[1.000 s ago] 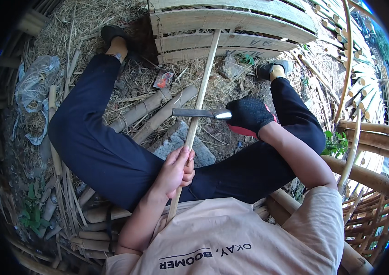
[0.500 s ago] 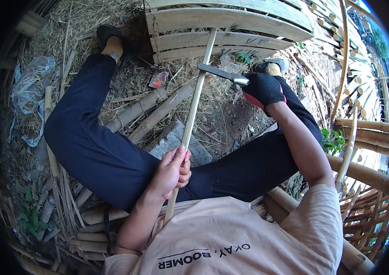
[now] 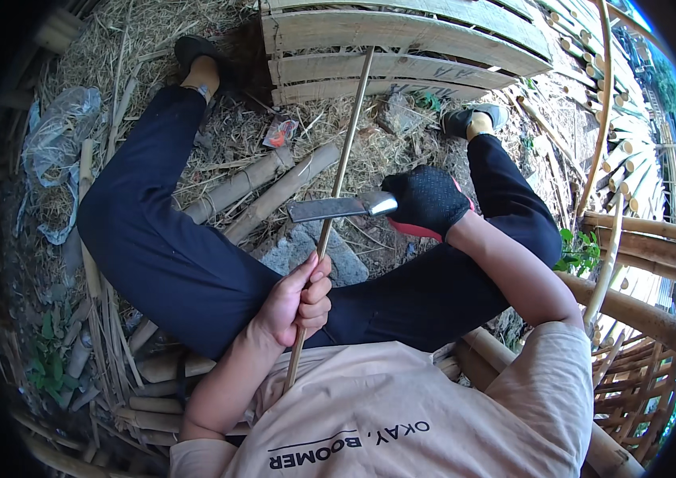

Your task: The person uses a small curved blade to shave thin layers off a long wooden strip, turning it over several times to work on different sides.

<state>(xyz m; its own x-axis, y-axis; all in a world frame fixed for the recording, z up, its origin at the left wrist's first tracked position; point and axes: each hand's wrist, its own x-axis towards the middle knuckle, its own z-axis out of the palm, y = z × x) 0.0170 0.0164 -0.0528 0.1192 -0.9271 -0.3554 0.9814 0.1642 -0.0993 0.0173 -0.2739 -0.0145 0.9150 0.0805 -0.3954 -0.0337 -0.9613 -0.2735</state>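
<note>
My bare left hand (image 3: 298,307) is wrapped round a long, thin bamboo strip (image 3: 351,131). The strip's lower end rests against my shirt, and its upper end reaches in front of the wooden crate. In a black and red glove, my right hand (image 3: 427,203) grips a broad, flat-bladed knife (image 3: 327,209). The blade crosses the strip a little above my left hand, seemingly against it. Most of the handle is hidden in the glove; only a shiny metal collar shows.
A slatted wooden crate (image 3: 409,38) stands ahead between my feet. Between my legs lie a grey stone block (image 3: 338,259) and cut bamboo pieces (image 3: 294,187) on straw. A clear plastic bag (image 3: 63,139) lies at left; bamboo poles (image 3: 640,307) are at right.
My right hand has drawn the knife down along the strip toward my left hand. The strip has turned and shows a narrower side. My left hand keeps its grip.
</note>
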